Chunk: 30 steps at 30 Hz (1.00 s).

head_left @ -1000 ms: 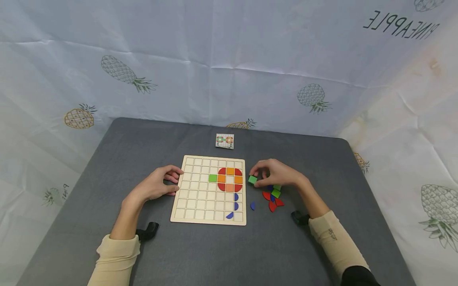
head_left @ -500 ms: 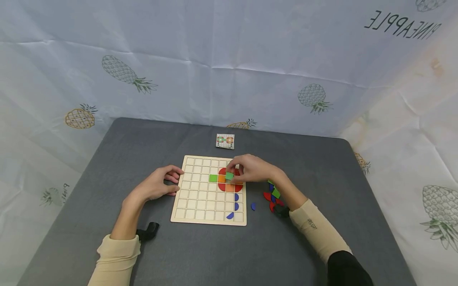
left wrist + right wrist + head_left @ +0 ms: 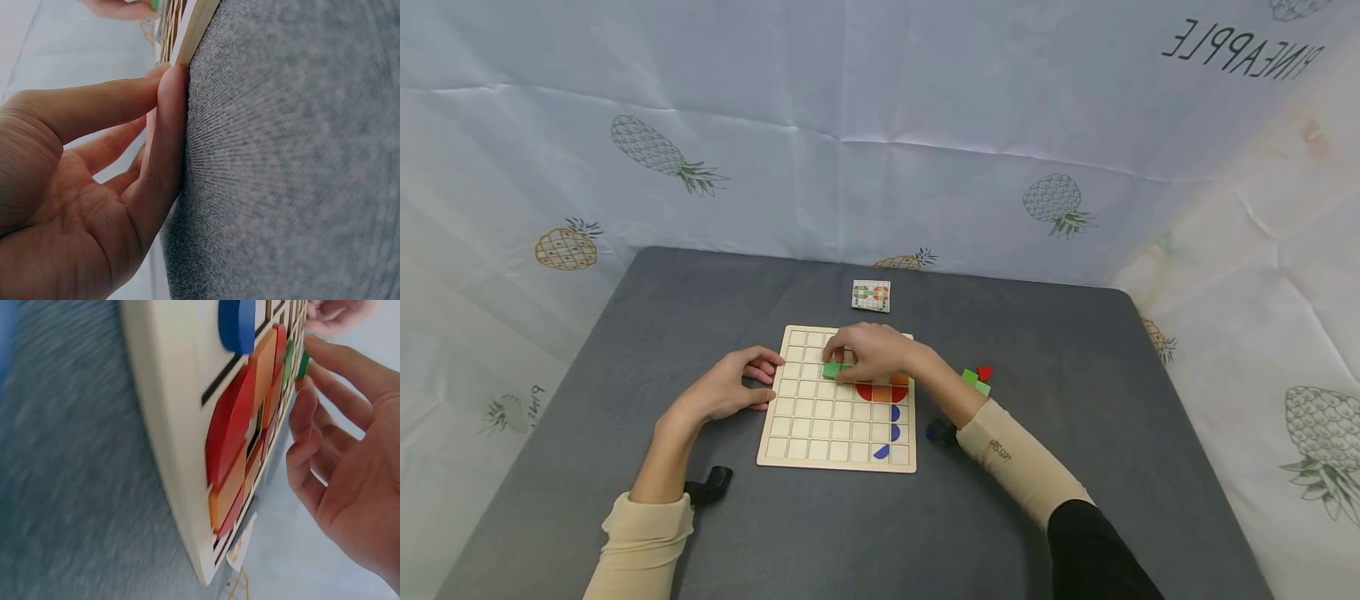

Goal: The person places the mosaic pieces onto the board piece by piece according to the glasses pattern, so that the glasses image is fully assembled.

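My left hand (image 3: 730,385) rests at the left edge of the pale wooden grid board (image 3: 797,408), thumb and fingertips touching the rim. In the left wrist view, its relaxed fingers (image 3: 170,94) meet the board's side. Over the board's upper middle, my right hand (image 3: 876,348) pinches a green square tile (image 3: 831,370) between thumb and fingers. The right wrist view shows the green tile (image 3: 304,364) at the fingertips, close to the grid. Red pieces (image 3: 228,428) and orange squares (image 3: 262,359) form a ring on the board, partly covered by my right hand in the head view.
Blue half-round pieces (image 3: 895,413) lie along the board's right side. More green squares (image 3: 976,382) and a red piece (image 3: 985,372) sit on the grey table (image 3: 820,533), partly behind the right forearm. A small patterned card (image 3: 871,295) lies beyond the board.
My right hand has carried the green tile leftward from the table beside the board, over the ring, to the upper middle of the grid. The left hand has stayed put.
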{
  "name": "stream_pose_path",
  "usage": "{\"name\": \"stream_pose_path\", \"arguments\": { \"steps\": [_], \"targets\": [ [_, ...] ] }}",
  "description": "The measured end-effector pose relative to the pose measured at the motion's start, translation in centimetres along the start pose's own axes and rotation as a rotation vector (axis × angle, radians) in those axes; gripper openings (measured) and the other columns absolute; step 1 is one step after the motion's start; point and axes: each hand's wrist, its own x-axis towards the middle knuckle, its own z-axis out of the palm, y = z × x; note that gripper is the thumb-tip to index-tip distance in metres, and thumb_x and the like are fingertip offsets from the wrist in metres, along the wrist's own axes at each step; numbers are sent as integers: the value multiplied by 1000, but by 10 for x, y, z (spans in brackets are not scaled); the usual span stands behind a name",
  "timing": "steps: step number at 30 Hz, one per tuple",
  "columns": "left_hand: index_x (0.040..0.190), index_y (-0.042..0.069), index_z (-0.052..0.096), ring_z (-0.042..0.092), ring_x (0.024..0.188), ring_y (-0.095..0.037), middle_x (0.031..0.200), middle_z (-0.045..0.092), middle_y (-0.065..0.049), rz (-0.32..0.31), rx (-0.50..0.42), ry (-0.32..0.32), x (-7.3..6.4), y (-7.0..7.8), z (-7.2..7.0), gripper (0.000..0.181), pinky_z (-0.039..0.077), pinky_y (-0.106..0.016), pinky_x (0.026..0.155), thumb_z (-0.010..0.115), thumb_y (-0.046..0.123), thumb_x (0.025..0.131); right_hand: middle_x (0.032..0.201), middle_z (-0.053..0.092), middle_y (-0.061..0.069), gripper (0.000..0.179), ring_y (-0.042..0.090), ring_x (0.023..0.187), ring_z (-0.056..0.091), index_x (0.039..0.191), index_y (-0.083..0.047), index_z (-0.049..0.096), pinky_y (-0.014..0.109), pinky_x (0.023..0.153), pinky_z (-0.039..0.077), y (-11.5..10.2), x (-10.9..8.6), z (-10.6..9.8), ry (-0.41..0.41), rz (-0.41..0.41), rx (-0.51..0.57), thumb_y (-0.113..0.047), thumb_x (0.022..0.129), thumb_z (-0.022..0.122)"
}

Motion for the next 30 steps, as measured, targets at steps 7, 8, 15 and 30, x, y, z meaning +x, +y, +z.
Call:
{"name": "stream_pose_path", "arguments": {
  "steps": [7, 8, 15, 30],
  "targets": [
    [141, -7, 57, 61, 108, -29, 118, 58, -23, 8, -6, -2, -2, 3, 1, 49, 69, -34, 75, 76, -8, 95, 118, 72, -2, 32, 12, 91, 59, 130, -19, 76, 26, 76, 49, -2, 10, 3, -39, 34, 4, -25, 99, 81],
    [141, -7, 57, 61, 108, -29, 118, 58, -23, 8, -8, -3, -3, 3, 1, 49, 69, -34, 75, 76, -7, 95, 120, 73, -1, 33, 12, 92, 60, 131, -19, 76, 27, 77, 50, -3, 9, 3, -39, 37, 10, -25, 99, 81],
    [142, -7, 57, 61, 109, -30, 119, 58, -23, 16, -11, -7, -3, 5, 0, 50, 68, -34, 75, 75, -8, 96, 128, 73, 2, 36, 11, 93, 62, 136, -16, 75, 25, 80, 54, -6, 0, 2, -17, 12, 21, -23, 101, 78],
    [142, -7, 57, 61, 108, -30, 119, 58, -23, 13, -12, -4, -5, 4, 1, 50, 68, -34, 75, 75, -8, 96, 126, 75, 8, 34, 12, 84, 63, 133, -11, 75, 25, 73, 54, 14, -59, -7, 144, 48, 130, -23, 102, 76]
  ]
}}
